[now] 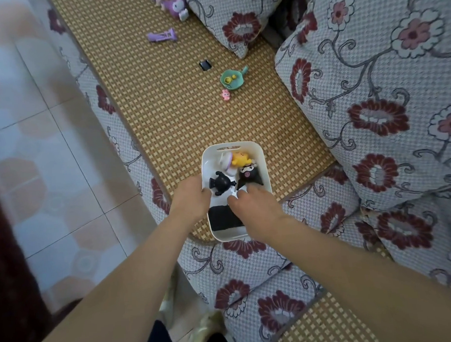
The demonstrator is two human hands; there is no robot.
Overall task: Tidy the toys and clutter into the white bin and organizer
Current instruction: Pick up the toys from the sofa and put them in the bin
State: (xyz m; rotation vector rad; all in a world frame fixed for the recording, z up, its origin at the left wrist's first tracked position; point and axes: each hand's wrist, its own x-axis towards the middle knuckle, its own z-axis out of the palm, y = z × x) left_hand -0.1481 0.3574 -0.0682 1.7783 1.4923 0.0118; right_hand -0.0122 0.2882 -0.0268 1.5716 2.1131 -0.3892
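Nearest the camera, on the woven mat [163, 116] of a floral-covered sofa [375, 135], a white bin [263, 163] is attended by both hands. The left hand [190, 198] is set against the bin's left rim, thumb curled over the edge; a grip on the rim is judged likely. The right hand [255, 208] is lowered into the near half of the bin, fingers loosely curled and a little spread, tips touching or just above the bottom. Whether anything is pinched cannot be told.

Within the bin, a flat black item [223, 217] is partly covered by the right hand. Beyond it lie a black figure [221, 183], a black hooded figure [249, 176], a yellow figure [241, 159] and a white cap-shaped piece [225, 160].

The step in hand is judged to be the depositing or settling of toys inside the bin, which is steadied by the left hand.

Further along the mat, well apart from the bin, a small pink figure [225, 95] is seen just beside a green toy pan [233, 78]. A small black clip [205, 65] lies beyond, then a purple toy piece [162, 36], and farthest, a purple plush figure [174, 4] against a cushion [236, 19]. No organizer is seen.

The next move is judged to call for the right hand to be withdrawn and extended to the pink figure and pan, as the nearest loose items.
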